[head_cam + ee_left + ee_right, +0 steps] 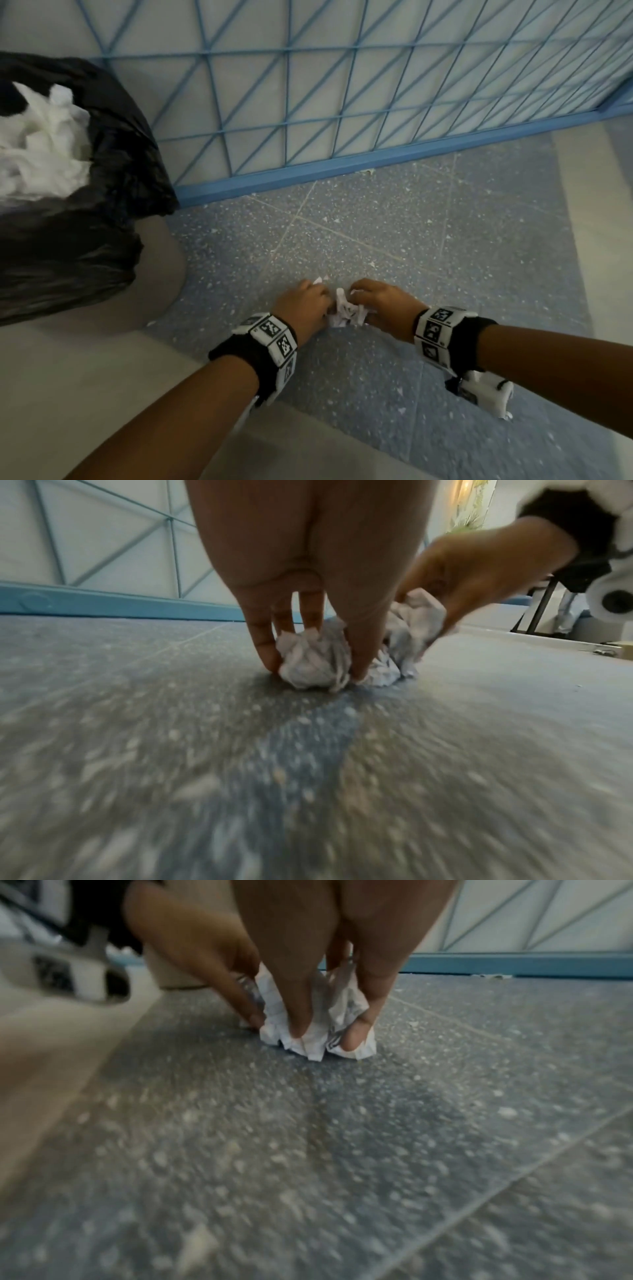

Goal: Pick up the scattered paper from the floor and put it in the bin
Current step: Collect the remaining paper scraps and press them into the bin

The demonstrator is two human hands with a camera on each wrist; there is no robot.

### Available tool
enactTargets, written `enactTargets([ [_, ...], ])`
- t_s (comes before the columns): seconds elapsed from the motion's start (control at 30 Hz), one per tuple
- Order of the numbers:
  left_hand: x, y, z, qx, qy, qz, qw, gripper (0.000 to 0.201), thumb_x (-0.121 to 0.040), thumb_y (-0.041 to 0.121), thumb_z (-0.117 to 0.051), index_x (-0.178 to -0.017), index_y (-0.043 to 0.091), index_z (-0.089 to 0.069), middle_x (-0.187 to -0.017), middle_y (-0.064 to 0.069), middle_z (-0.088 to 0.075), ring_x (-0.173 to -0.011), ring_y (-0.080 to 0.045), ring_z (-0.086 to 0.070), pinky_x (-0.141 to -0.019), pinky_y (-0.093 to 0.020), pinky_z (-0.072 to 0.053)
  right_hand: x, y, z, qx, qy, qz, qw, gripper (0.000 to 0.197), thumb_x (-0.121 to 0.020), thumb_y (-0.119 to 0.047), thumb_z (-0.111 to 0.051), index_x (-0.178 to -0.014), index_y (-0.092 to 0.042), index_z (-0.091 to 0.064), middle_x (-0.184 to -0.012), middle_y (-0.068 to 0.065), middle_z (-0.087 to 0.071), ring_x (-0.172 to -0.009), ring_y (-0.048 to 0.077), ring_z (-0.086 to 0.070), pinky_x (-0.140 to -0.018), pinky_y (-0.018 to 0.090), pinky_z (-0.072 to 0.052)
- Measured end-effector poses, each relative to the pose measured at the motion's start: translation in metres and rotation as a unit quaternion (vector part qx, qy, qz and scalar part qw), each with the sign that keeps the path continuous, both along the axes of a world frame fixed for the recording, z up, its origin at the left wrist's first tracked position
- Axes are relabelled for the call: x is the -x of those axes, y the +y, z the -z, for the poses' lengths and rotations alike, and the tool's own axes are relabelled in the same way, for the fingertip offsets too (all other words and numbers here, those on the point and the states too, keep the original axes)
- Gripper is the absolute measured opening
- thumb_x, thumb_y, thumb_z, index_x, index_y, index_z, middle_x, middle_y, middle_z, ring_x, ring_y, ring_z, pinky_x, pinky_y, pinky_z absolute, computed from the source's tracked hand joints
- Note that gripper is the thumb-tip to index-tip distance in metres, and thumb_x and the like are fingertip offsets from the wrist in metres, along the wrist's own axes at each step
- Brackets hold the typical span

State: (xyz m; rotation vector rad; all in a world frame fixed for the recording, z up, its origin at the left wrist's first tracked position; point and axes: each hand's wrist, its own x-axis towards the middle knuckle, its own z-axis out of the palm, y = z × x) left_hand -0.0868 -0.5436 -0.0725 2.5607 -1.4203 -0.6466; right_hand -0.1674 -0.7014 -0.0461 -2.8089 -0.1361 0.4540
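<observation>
1. We see a blue metal lattice fence [342, 102] standing along the far edge of the speckled grey-blue floor [411, 240].
2. We see pale beige floor strips [68, 394] bordering the speckled patch.
3. We see dark furniture legs [537, 607] in the left wrist view.

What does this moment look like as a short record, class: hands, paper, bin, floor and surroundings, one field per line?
left hand: fingers curled round crumpled paper on the floor
right hand: grips the same heap from the other side
paper: white, crumpled, touching the floor
bin: to the left, black bag, white paper already inside
floor: speckled blue-grey, small white scraps scattered about
behind: blue grid railing
</observation>
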Motion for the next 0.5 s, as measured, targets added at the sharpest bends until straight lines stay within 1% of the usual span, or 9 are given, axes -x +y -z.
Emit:
enactTargets([
  [0.07,0.008,0.011,-0.004,0.001,0.011,-0.021,1.0,0.031,-0.092,0.025,-0.048,-0.12,0.016,-0.058,-0.135,-0.005,-0.049,-0.126,-0.026,-0.04,-0.104,-0.035,-0.038,-0.004,0.007,-0.009,-0.028,0.025,0.044,0.998,0.035,-0.086,-0.017,-0.061,-0.12,-0.006,-0.059,-0.13,0.015,-0.054,-0.117,0.028,-0.054,-0.099,0.034,-0.041],
  [0.17,0.012,0.032,-0.025,0.049,0.071,-0.106,0.991,0.024,-0.09,0.017,-0.052,-0.112,0.013,-0.06,-0.124,-0.01,-0.059,-0.112,-0.027,-0.054,-0.093,-0.033,-0.045,-0.01,0.019,-0.03,-0.073,0.019,0.092,0.993,0.035,-0.083,-0.018,-0.066,-0.114,-0.005,-0.062,-0.122,0.014,-0.061,-0.113,0.027,-0.056,-0.095,0.029,-0.039],
  [0.23,0.015,0.049,-0.052,0.07,0.095,-0.14,0.983,0.021,-0.089,0.016,-0.053,-0.109,0.012,-0.058,-0.119,-0.011,-0.061,-0.107,-0.028,-0.058,-0.091,-0.035,-0.048,-0.019,0.027,-0.054,-0.12,-0.029,0.141,0.982,0.029,-0.081,-0.016,-0.068,-0.108,-0.007,-0.063,-0.109,0.011,-0.064,-0.097,0.021,-0.061,-0.084,0.023,-0.04],
  [0.27,0.018,0.06,-0.07,0.073,0.099,-0.136,0.983,0.02,-0.089,0.018,-0.053,-0.108,0.013,-0.057,-0.118,-0.011,-0.06,-0.105,-0.029,-0.058,-0.09,-0.036,-0.047,-0.026,0.032,-0.07,-0.159,-0.058,0.159,0.973,0.021,-0.081,-0.014,-0.068,-0.102,-0.01,-0.064,-0.098,0.008,-0.064,-0.083,0.012,-0.062,-0.076,0.02,-0.042],
  [0.3,0.021,0.072,-0.089,0.075,0.094,-0.117,0.986,0.02,-0.09,0.019,-0.052,-0.109,0.014,-0.055,-0.118,-0.009,-0.06,-0.105,-0.028,-0.058,-0.089,-0.036,-0.046,-0.033,0.038,-0.088,-0.195,-0.084,0.17,0.962,0.014,-0.081,-0.011,-0.067,-0.094,-0.014,-0.063,-0.088,0.004,-0.063,-0.07,0.0,-0.06,-0.068,0.014,-0.044],
  [0.37,0.028,0.097,-0.128,0.085,0.052,-0.054,0.994,0.021,-0.092,0.023,-0.047,-0.111,0.016,-0.052,-0.118,-0.006,-0.057,-0.105,-0.025,-0.055,-0.086,-0.034,-0.045,-0.05,0.054,-0.126,-0.244,-0.135,0.177,0.944,0.016,-0.082,-0.006,-0.066,-0.087,-0.019,-0.058,-0.074,-0.003,-0.06,-0.056,-0.01,-0.057,-0.053,0.001,-0.04],
  [0.4,0.029,0.112,-0.149,0.104,0.013,-0.022,0.994,0.02,-0.093,0.025,-0.045,-0.111,0.018,-0.051,-0.117,-0.004,-0.057,-0.105,-0.023,-0.055,-0.084,-0.033,-0.044,-0.06,0.062,-0.144,-0.26,-0.171,0.172,0.935,0.018,-0.082,-0.005,-0.066,-0.088,-0.02,-0.057,-0.074,-0.004,-0.059,-0.055,-0.014,-0.056,-0.052,-0.001,-0.04],
  [0.47,0.02,0.141,-0.196,0.174,-0.095,0.024,0.98,0.019,-0.09,0.027,-0.042,-0.104,0.02,-0.053,-0.106,0.0,-0.062,-0.095,-0.019,-0.059,-0.074,-0.03,-0.048,-0.08,0.083,-0.178,-0.287,-0.253,0.157,0.91,0.023,-0.081,-0.006,-0.067,-0.096,-0.019,-0.057,-0.082,-0.001,-0.061,-0.065,-0.015,-0.058,-0.062,0.001,-0.044],
  [0.5,0.012,0.155,-0.218,0.198,-0.14,0.025,0.97,0.019,-0.086,0.028,-0.042,-0.098,0.02,-0.055,-0.096,0.001,-0.065,-0.085,-0.017,-0.062,-0.067,-0.027,-0.049,-0.091,0.096,-0.193,-0.306,-0.284,0.146,0.897,0.026,-0.08,-0.007,-0.069,-0.101,-0.017,-0.057,-0.09,0.001,-0.061,-0.074,-0.01,-0.06,-0.07,0.007,-0.047],
])
